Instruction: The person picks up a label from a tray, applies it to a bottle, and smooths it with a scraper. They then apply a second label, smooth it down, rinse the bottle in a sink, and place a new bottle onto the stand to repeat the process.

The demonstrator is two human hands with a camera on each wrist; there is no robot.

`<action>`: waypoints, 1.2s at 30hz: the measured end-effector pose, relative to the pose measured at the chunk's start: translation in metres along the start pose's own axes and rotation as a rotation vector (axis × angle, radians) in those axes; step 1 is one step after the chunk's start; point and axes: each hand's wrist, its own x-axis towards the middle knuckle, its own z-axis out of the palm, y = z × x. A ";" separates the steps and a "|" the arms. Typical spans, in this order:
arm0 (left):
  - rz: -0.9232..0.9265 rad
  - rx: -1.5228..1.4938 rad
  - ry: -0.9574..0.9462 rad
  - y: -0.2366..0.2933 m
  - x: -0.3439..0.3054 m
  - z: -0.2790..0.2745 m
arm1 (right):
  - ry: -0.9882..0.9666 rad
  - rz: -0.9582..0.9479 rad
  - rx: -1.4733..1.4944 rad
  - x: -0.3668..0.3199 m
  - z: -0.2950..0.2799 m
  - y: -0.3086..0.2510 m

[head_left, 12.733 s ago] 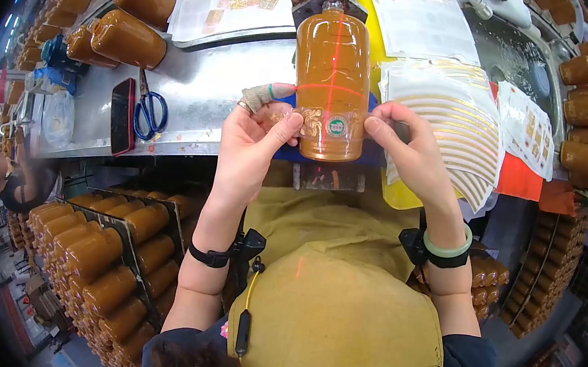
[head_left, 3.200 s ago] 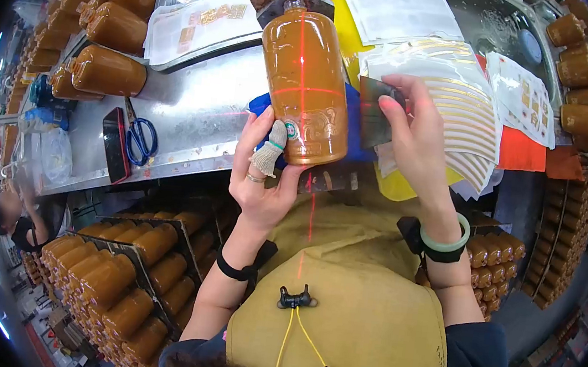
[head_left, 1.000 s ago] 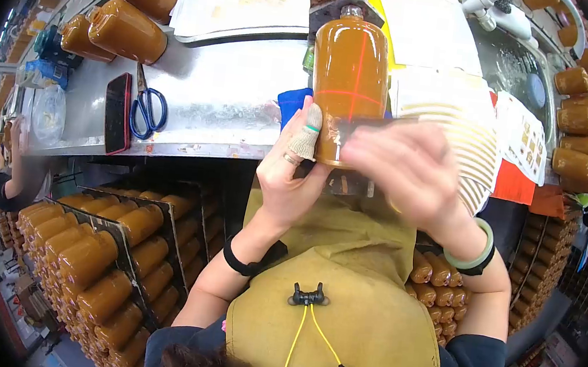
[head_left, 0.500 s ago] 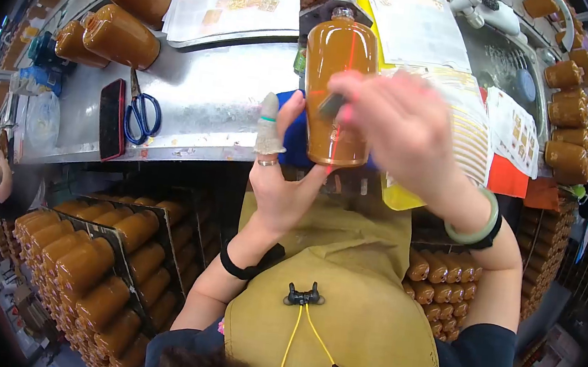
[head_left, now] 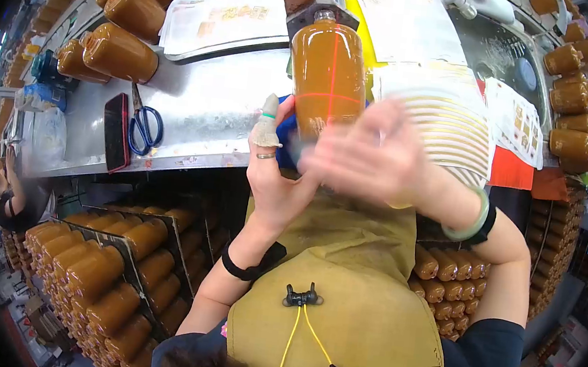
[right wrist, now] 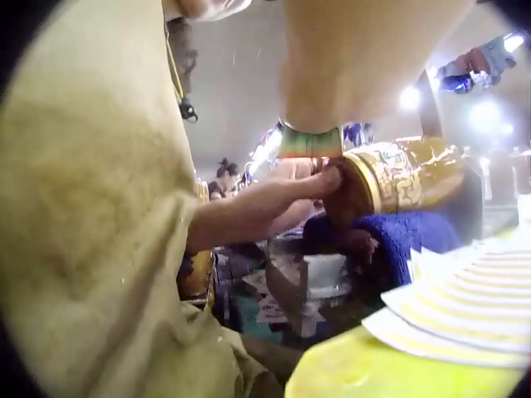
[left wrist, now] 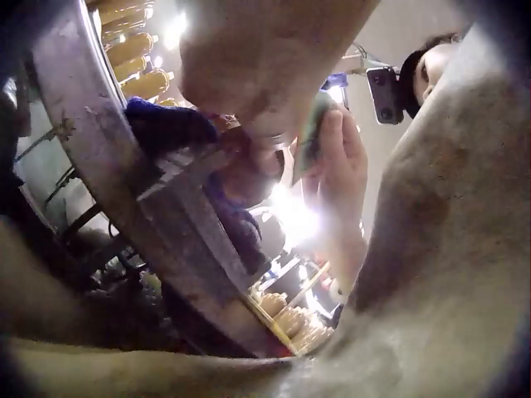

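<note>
A glossy brown bottle (head_left: 329, 65) lies with its neck against a dark metal holder (head_left: 322, 13), over a blue cloth (right wrist: 406, 236). My left hand (head_left: 277, 174) holds its base end, the thumb on the bottom and the fingers along the left side; one finger wears a fabric cover. My right hand (head_left: 376, 156), blurred, is over the lower part of the bottle. In the right wrist view it pinches a thin greenish flat piece (right wrist: 311, 143) just above the base edge. Gold relief decoration (right wrist: 402, 178) shows on the bottle there.
Left on the metal table (head_left: 209, 103) are a phone (head_left: 118, 133), blue-handled scissors (head_left: 146, 128) and brown bottles (head_left: 121, 54). Right are gold-striped sheets (head_left: 451, 121), a red sheet (head_left: 512, 169) and a sink. Racked bottles (head_left: 95, 270) stand below.
Since half a second ago my right hand has moved down and left, from the bottle's middle to its base end. Earlier the flat piece was higher. My left hand stays at the base.
</note>
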 end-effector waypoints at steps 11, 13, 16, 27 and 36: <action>-0.019 -0.099 -0.068 -0.009 -0.002 -0.002 | -0.014 -0.153 0.149 -0.013 -0.001 -0.007; -0.119 -0.155 -0.135 -0.012 -0.003 -0.004 | -0.030 -0.075 0.267 -0.005 -0.009 -0.015; -0.001 -0.012 -0.075 0.004 0.000 -0.008 | 0.295 0.655 0.251 0.002 -0.013 0.008; 0.293 0.096 0.159 -0.002 -0.007 0.002 | 0.534 1.111 0.467 -0.030 -0.028 0.005; 0.604 0.536 -0.133 0.008 0.014 0.000 | 0.587 1.162 0.651 -0.031 -0.019 -0.012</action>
